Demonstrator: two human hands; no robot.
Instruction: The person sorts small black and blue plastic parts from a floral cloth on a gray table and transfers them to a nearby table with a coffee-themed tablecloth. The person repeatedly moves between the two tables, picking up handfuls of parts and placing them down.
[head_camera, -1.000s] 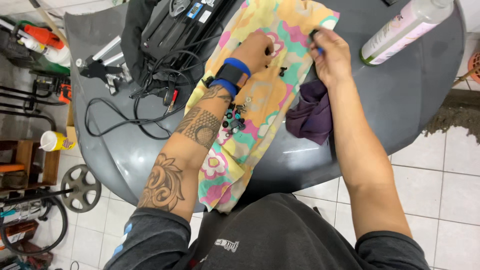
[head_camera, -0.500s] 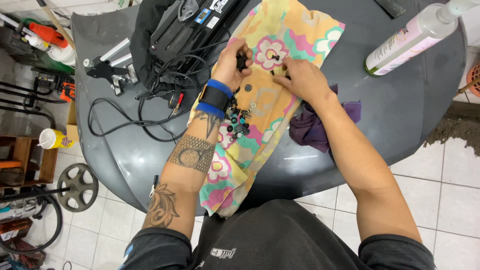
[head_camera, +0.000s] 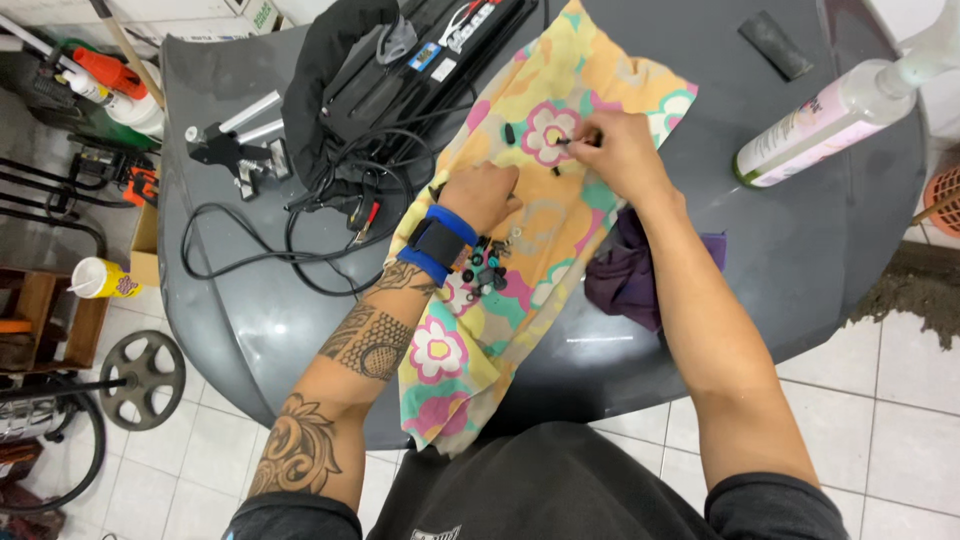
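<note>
R hand (head_camera: 618, 152) has moved up the floral cloth (head_camera: 520, 250) since a sec ago, grip now pinched narrow on a small dark part (head_camera: 566, 142) over the pink flower. L hand (head_camera: 482, 196), fingers curled w/ nothing visible in them, has dropped to rest mid-cloth, just above the pile of small black parts (head_camera: 484, 272); looks like parts are being picked out one by one on the table (head_camera: 800, 250).

You are looking down on a dark grey rounded table (head_camera: 250, 330) standing on a white tiled floor (head_camera: 905, 400). Past the table's left edge stand a wooden shelf (head_camera: 40, 320), a metal wheel (head_camera: 140, 378) and a yellow cup (head_camera: 100, 278). Light falls evenly, with soft reflections on the tabletop.
</note>
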